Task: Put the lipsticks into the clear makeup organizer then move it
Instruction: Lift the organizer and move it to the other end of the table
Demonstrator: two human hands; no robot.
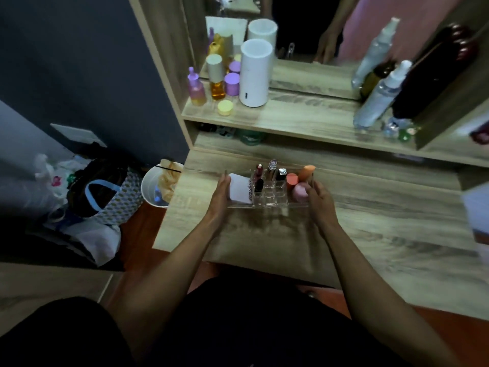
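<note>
At either end of the clear makeup organizer [267, 193], the left hand [221, 197] lies flat against the end holding a white box [239, 192], and the right hand [318, 198] curls its fingers round the end by the pink sponge [300, 192] — whether the tray is lifted or resting on the wooden desk [370, 221] cannot be told through the blur. Lipsticks [271, 169] stand upright in the rear cells. To move it well: press inward evenly, keep the base level, travel slowly — tall tubes may tip
</note>
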